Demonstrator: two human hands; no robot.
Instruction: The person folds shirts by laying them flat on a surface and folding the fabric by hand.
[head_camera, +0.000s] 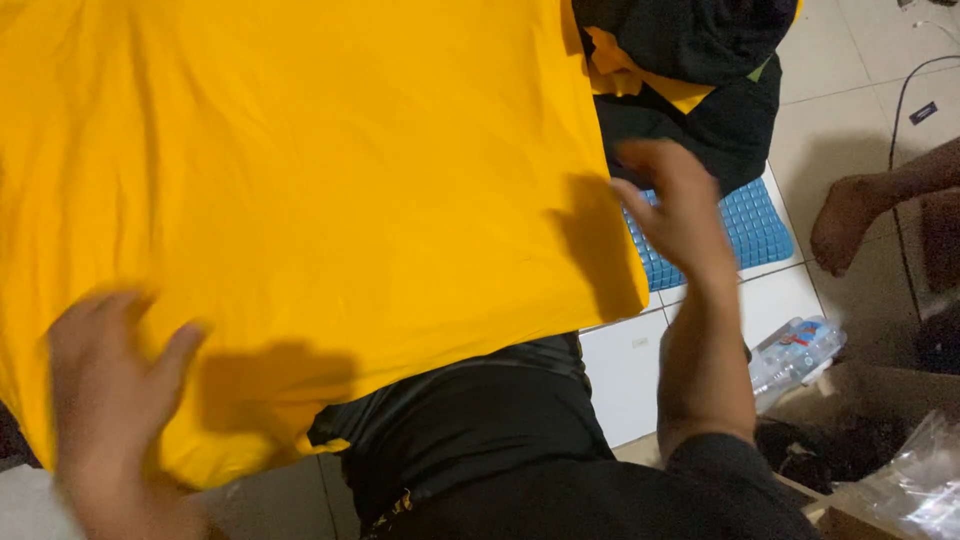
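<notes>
A large yellow cloth (320, 180) lies spread flat and fills most of the view. My left hand (110, 390) hovers blurred over its near left corner, fingers apart, holding nothing. My right hand (675, 210) is raised beside the cloth's right edge, fingers loosely spread and empty, above a blue gridded mat (750, 225). A black garment (470, 420) lies under the cloth's near edge, toward me.
A pile of black and yellow clothing (700, 80) sits at the far right. Another person's bare foot (845, 220) rests on the white tiled floor (830, 110). A crumpled plastic bottle (800, 350), clear plastic bags (910, 480) and a black cable (900, 110) lie at right.
</notes>
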